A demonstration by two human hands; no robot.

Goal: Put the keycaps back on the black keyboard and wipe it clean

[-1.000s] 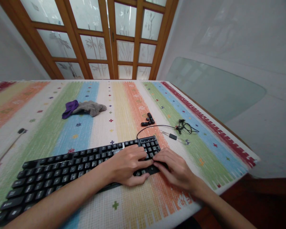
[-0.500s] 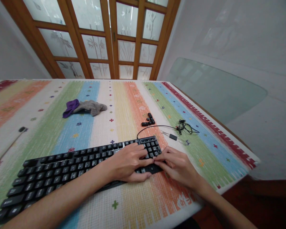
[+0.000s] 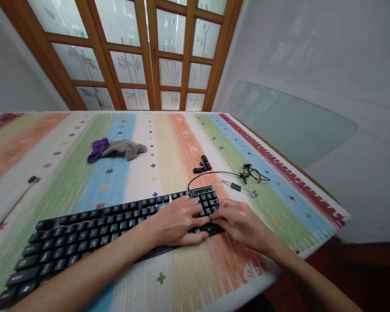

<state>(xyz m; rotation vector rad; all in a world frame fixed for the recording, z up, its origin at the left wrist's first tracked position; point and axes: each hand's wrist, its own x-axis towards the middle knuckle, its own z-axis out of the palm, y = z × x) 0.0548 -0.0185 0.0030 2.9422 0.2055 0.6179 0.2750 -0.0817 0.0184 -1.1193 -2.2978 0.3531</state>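
A black computer keyboard (image 3: 94,230) lies slantwise on the table, its number pad (image 3: 208,201) at the right end. My left hand (image 3: 178,221) rests across the right part of it, palm down, fingers stretched and apart, covering some keys. Its index fingertip reaches to the fingertips of my right hand (image 3: 235,219). That hand is pinched at the lower right of the number pad, and whatever sits between thumb and finger is too small and hidden to make out. Bare spots without keycaps show near the pad's lower edge.
Several loose black keycaps (image 3: 205,164) lie behind the keyboard. To their right are a small dark tool with wire ends (image 3: 235,186) and a bunched cable (image 3: 250,173). A grey and purple cloth (image 3: 117,149) lies farther back, and a thin brush (image 3: 13,207) at left.
The view has shifted slightly. Both hands stay at the number pad in nearly the same pose, with the right fingers still pinched there.
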